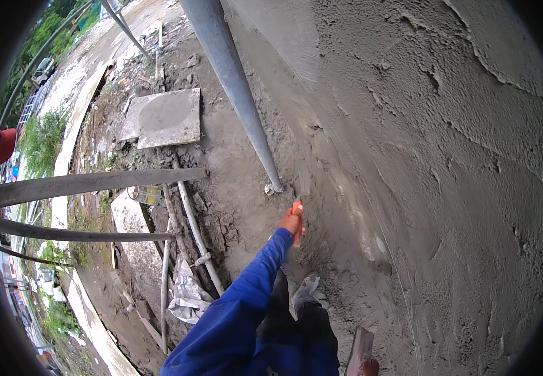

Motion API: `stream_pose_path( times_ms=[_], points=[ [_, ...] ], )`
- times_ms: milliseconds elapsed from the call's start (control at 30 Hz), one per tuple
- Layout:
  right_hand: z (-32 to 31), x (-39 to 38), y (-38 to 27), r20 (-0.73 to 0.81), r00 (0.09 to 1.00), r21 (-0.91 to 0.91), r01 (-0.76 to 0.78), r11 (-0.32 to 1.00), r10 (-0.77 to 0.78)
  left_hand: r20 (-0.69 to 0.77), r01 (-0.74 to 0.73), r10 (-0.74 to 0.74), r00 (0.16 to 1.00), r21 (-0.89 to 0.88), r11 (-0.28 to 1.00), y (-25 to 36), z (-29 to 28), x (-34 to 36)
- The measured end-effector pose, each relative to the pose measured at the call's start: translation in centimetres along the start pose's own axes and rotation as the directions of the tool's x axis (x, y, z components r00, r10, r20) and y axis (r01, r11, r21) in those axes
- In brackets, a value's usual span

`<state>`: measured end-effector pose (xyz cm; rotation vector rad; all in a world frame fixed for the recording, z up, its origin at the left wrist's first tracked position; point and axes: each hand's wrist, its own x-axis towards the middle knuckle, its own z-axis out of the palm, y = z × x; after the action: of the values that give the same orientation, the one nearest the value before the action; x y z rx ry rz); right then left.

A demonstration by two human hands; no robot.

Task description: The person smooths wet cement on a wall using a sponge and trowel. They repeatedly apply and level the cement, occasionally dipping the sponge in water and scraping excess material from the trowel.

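Observation:
My left hand (291, 224), at the end of a blue sleeve, is closed around an orange handle (297, 208). A narrow grey blade (305, 180) seems to run from it along the foot of the wall, so it looks like a trowel. Wet grey plaster covers the wall (459, 188) on the right, with rough ridges and smoother patches. Low at the bottom edge, my right hand (370, 368) is partly cut off. It grips a flat, mud-coated, board-like tool (360, 348) whose exact kind I cannot make out.
A thick metal pole (237, 88) stands close ahead of my left hand. Two scaffold bars (96, 187) cross from the left. A mortar-stained board (165, 118), loose poles (199, 238) and a crumpled silver sheet (190, 294) lie on muddy ground. My shoe (307, 289) is beside the wall.

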<state>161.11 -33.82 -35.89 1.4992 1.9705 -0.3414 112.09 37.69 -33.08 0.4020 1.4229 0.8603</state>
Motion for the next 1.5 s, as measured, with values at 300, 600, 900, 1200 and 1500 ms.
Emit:
stream_pose_path(
  times_ms=[300, 600, 900, 1200, 1500],
  points=[
    [-16.0, 6.9, -7.9, 0.465, 0.796, 0.705, -0.598, 0.382, 0.388, -0.309, -0.044, 0.130, 0.942, 0.269, 0.962, 2.6, -2.0, 24.8],
    [-23.2, 13.9, -9.2, 0.444, 0.812, 0.723, -0.574, 0.384, 0.379, -0.292, -0.059, 0.134, 0.947, 0.252, 0.966, 9.4, 2.6, 32.6],
    [-24.0, 13.4, -10.7, 0.159, 0.932, 0.594, -0.354, 0.722, 0.326, -0.230, -0.004, 0.059, 0.971, 0.232, 0.973, 4.0, 5.1, 33.9],
    [-29.3, 16.8, -10.1, 0.493, 0.726, 0.862, -0.485, -0.151, 0.480, -0.197, 0.232, -0.184, 0.963, 0.256, 0.938, 4.2, 5.2, 28.3],
    [-25.0, 16.8, -11.2, 0.551, 0.735, 0.824, -0.553, -0.120, 0.396, -0.258, 0.123, -0.077, 0.963, 0.169, 0.978, 5.5, 1.7, 35.6]
  ],
)
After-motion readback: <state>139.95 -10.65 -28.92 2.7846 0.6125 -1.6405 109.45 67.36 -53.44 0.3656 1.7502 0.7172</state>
